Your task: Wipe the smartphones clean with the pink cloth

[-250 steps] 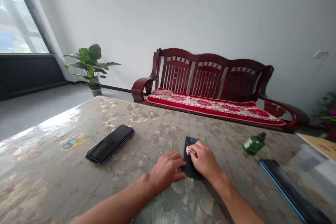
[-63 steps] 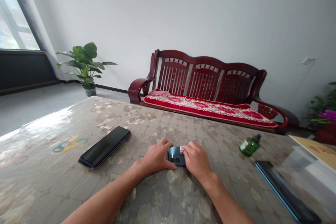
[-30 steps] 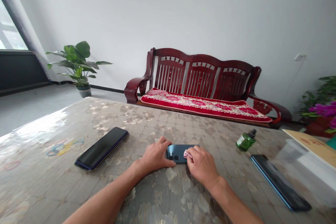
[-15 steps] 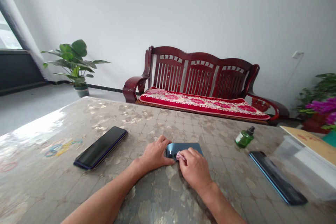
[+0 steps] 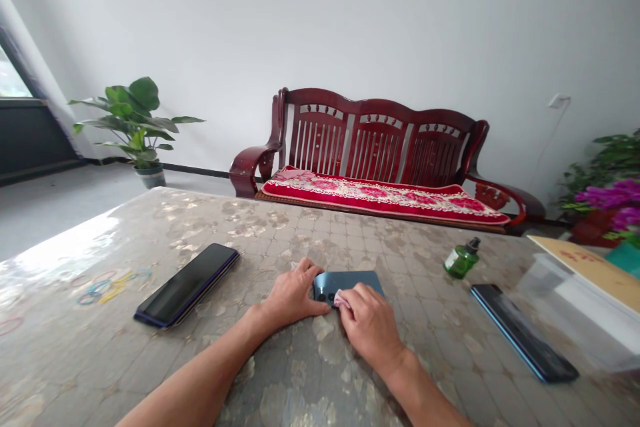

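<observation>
A blue smartphone (image 5: 350, 278) lies on the table with its camera side up, two dark lenses showing near its left end. My left hand (image 5: 295, 290) grips that left end, thumb along the near edge and fingers at the far side. In my right hand (image 5: 369, 323) a small pale pink cloth (image 5: 341, 298) is pinched, pressed against the phone's back beside the lenses. My right fingers cover part of the phone's near right portion.
Dark phones lie at left (image 5: 187, 285) and right (image 5: 523, 333). A green pump bottle (image 5: 461, 260) and a clear plastic box (image 5: 575, 320) stand at right. Coloured rubber bands (image 5: 107, 287) lie at left. Beyond the patterned table (image 5: 280, 373) is a wooden bench (image 5: 377, 140).
The camera view has turned slightly to the right, so the scene sits a little further left. Both hands stay on the phone; the cloth remains beside the lenses, with barely any shift.
</observation>
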`<state>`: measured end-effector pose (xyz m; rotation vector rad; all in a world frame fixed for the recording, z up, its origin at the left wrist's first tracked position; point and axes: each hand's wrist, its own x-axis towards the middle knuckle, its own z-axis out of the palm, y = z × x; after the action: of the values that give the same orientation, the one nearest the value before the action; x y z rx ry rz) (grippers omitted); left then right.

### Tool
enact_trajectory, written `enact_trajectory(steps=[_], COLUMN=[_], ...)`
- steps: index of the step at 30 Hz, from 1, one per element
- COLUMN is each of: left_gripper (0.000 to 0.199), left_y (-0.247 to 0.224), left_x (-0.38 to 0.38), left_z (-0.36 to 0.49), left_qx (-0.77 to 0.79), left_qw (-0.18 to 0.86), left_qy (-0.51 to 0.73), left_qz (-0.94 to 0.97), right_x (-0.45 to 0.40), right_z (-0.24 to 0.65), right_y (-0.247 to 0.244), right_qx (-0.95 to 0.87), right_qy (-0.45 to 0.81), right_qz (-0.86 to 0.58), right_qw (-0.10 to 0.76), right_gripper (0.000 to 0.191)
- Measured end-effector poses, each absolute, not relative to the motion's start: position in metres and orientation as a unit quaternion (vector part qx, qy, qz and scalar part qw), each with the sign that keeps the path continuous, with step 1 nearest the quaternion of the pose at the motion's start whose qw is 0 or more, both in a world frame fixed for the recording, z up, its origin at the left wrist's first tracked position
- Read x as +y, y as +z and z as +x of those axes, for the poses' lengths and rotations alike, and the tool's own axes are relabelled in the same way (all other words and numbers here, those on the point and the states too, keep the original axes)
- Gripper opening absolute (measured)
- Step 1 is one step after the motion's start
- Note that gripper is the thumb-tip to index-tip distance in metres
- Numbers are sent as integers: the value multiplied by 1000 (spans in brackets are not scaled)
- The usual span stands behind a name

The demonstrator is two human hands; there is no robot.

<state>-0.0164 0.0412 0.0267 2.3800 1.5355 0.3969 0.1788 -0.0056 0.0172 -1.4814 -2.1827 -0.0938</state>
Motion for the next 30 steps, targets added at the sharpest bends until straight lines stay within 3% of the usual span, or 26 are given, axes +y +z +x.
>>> enact_trajectory(steps=[10, 19, 26, 30], left_gripper=[55, 53, 54, 53], left_y=[29, 25, 23, 24], left_x=[42, 44, 45, 45], left_z=[-17, -18, -19, -18], left_qx=[537, 525, 526, 530], left_qw=[155, 144, 142, 146], left_qy=[121, 137, 136, 137], left_qz=[821, 827, 828, 824], right_x=[27, 23, 36, 33], right_z=[227, 186, 217, 208], right_y=[14, 17, 19, 16], right_qx=[-707, -792, -720, -741], right_qy=[-100, -32, -87, -74], right_qz=[-661, -565, -656, -633], right_qw=[229, 229, 209, 214], right_gripper=[19, 18, 18, 19])
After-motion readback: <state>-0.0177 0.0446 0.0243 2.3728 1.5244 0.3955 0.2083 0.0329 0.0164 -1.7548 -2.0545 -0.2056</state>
